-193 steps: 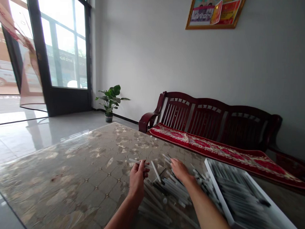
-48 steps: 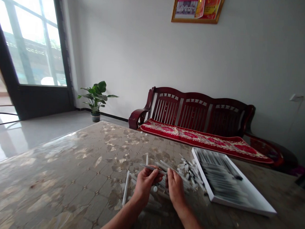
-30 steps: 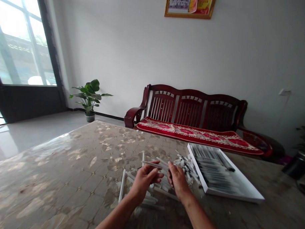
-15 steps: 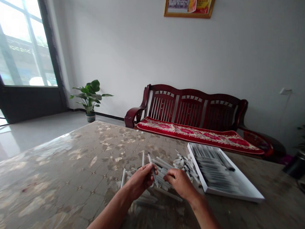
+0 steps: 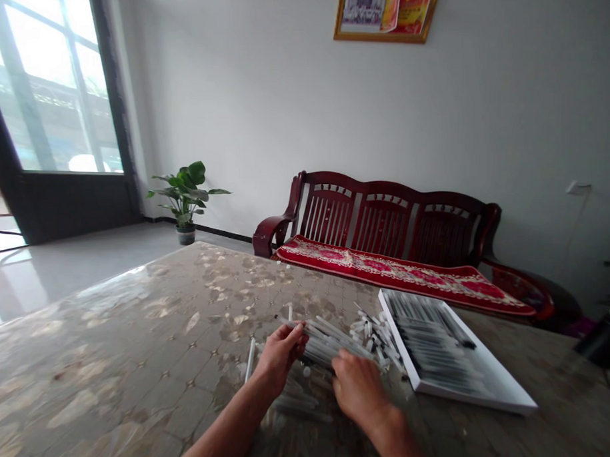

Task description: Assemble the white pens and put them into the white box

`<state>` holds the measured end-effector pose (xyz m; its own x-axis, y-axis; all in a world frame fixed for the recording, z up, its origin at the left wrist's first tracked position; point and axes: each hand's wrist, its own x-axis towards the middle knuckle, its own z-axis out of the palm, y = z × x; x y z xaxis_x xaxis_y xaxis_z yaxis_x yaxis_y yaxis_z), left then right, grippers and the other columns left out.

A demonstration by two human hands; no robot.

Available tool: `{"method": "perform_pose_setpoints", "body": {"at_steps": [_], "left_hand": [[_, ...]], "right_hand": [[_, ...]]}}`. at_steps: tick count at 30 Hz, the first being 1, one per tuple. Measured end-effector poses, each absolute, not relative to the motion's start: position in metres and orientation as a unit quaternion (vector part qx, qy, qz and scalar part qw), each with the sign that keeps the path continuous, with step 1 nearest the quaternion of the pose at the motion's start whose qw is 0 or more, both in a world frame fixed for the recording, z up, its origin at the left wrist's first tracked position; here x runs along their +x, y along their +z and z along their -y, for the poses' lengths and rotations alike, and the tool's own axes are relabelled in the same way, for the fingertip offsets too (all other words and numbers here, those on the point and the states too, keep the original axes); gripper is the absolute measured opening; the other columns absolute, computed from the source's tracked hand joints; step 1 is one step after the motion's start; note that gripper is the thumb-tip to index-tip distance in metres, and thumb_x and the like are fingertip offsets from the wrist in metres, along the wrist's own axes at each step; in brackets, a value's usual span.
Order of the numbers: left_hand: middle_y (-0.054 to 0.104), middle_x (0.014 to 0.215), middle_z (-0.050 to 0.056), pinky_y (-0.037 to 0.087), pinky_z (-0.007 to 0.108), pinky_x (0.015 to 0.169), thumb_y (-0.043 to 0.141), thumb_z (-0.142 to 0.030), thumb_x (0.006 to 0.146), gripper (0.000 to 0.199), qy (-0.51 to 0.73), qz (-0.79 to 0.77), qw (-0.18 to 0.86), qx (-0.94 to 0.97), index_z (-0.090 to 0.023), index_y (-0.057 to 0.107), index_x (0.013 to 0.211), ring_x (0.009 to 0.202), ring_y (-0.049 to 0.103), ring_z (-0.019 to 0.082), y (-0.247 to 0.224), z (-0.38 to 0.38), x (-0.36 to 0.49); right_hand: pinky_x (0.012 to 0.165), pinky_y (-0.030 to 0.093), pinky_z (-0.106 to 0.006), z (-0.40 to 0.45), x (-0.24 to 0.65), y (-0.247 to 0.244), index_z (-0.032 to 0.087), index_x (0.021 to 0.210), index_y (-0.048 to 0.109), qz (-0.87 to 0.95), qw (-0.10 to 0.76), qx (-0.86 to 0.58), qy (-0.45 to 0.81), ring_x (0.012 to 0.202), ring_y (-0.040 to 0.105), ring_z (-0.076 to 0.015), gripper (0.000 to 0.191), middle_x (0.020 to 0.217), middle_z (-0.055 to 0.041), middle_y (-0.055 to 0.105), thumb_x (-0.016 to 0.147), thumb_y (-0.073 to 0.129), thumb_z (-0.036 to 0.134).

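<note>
A heap of thin white tubes [image 5: 331, 343], some with dark tips, lies on the patterned glass tabletop [image 5: 131, 336]. My left hand [image 5: 280, 352] is curled at the heap's left end, its fingers closed on one or more tubes. My right hand [image 5: 357, 387] rests over the near side of the heap, touching the tubes, and its fingers are hidden from this angle. A single loose tube [image 5: 250, 360] stands out just left of my left hand. More tubes lie under and past my wrists.
To the right of the heap lies a white tray [image 5: 472, 399] holding rows of dark-tipped tubes. Behind the table stand a dark red wooden bench [image 5: 390, 221] with a red cushion and a potted plant [image 5: 186, 198]. A glass door [image 5: 54, 93] is at far left.
My right hand has moved down and to the right, away from my left hand, and now lies over the heap. The view has shifted slightly. The tube upright in my left hand no longer stands upright.
</note>
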<state>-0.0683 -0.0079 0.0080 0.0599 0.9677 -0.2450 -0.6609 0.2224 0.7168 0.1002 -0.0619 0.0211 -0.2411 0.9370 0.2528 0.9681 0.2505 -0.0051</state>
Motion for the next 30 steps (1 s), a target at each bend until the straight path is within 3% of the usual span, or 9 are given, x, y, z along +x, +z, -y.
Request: {"method": "perform_pose_setpoints", "body": {"at_steps": [7, 12, 22, 30], "left_hand": [[0.066, 0.063, 0.000, 0.049, 0.019, 0.057, 0.093, -0.033, 0.048, 0.042, 0.603, -0.361, 0.674, 0.225, -0.014, 0.070, 0.078, 0.062, 0.064, 0.011, 0.007, 0.009, -0.067], [0.068, 0.065, 0.000, 0.050, 0.020, 0.059, 0.093, -0.039, 0.043, 0.048, 0.590, -0.362, 0.680, 0.244, -0.014, 0.071, 0.077, 0.063, 0.064, 0.011, 0.007, 0.012, -0.062], [0.068, 0.066, 0.002, 0.050, 0.023, 0.058, 0.092, -0.041, 0.043, 0.047, 0.589, -0.366, 0.662, 0.283, -0.014, 0.072, 0.075, 0.061, 0.065, 0.014, 0.004, 0.015, -0.057], [0.068, 0.064, 0.002, 0.051, 0.024, 0.055, 0.090, -0.040, 0.052, 0.039, 0.593, -0.331, 0.641, 0.359, -0.013, 0.072, 0.074, 0.057, 0.064, 0.014, 0.007, 0.022, -0.060]], "right_hand": [[0.060, 0.039, -0.026, 0.053, 0.106, 0.022, 0.022, 0.078, 0.066, 0.733, 0.212, -0.640, -0.088, 0.072, 0.065, -0.0170, 0.015, 0.084, -0.0044, 0.069, 0.084, 0.054, 0.015], [0.069, 0.043, -0.025, 0.049, 0.109, 0.017, 0.021, 0.084, 0.066, 0.745, 0.281, -0.601, -0.068, 0.079, 0.065, -0.0175, 0.019, 0.085, -0.0047, 0.068, 0.088, 0.049, 0.013], [0.072, 0.045, -0.025, 0.050, 0.104, 0.012, 0.021, 0.086, 0.067, 0.759, 0.353, -0.542, -0.075, 0.079, 0.064, -0.0171, 0.023, 0.084, -0.0053, 0.066, 0.092, 0.046, 0.014], [0.070, 0.048, -0.026, 0.049, 0.110, 0.028, 0.021, 0.079, 0.072, 0.724, 0.367, -0.573, 0.111, 0.077, 0.067, -0.0190, 0.020, 0.078, -0.0039, 0.071, 0.082, 0.054, 0.013]]}}
